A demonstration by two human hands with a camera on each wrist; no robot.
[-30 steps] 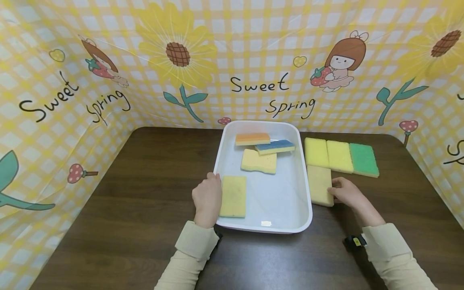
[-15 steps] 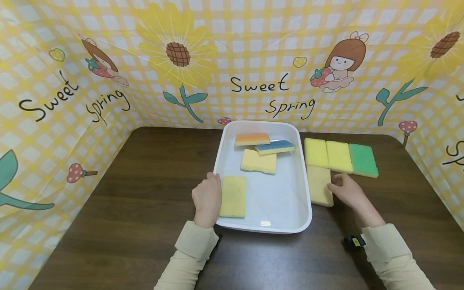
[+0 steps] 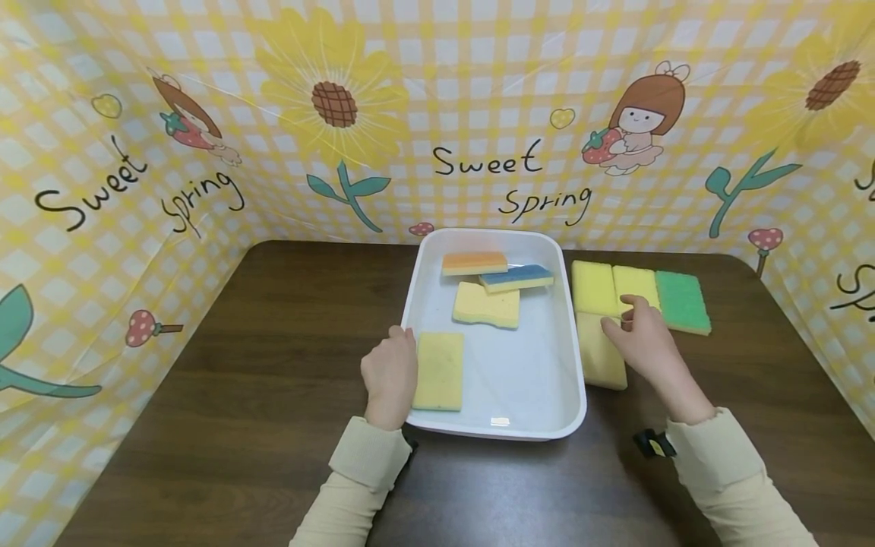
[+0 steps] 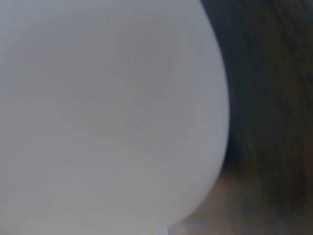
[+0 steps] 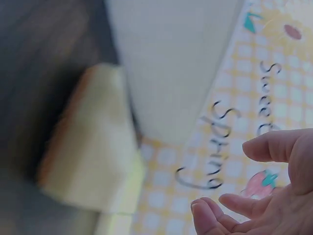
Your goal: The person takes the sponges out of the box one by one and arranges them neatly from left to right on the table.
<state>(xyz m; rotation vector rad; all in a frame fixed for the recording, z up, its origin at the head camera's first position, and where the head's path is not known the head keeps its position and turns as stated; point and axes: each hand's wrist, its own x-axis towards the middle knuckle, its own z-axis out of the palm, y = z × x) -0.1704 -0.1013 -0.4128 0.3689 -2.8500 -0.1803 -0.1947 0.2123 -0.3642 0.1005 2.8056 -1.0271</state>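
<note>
My left hand (image 3: pixel 390 377) grips the left rim of a white plastic tray (image 3: pixel 526 380), whose blurred side fills most of the left wrist view. Beside that hand, a flat yellow sponge (image 3: pixel 440 372) lies inside the tray. My right hand (image 3: pixel 645 339) hovers over a pale yellow sponge (image 3: pixel 601 361) on the table, right of the tray. Its thumb and fingers stand apart with nothing between them, as the right wrist view shows. Behind the pale sponge are two bright yellow sponges (image 3: pixel 593 289) and a green-topped one (image 3: pixel 683 302), side by side in a row.
Further back in the tray lie an orange-topped sponge (image 3: pixel 475 264), a blue-topped sponge (image 3: pixel 517 278) and a wavy-edged yellow sponge (image 3: pixel 487 305). Dark wooden table (image 3: pixel 273 365) extends on both sides. A yellow checked cloth (image 3: pixel 478 91) hangs behind and at the sides.
From the right edge of the pale yellow sponge, my right hand has lifted off and moved forward and slightly left, its thumb and fingers spreading. My left hand has stayed on the tray rim.
</note>
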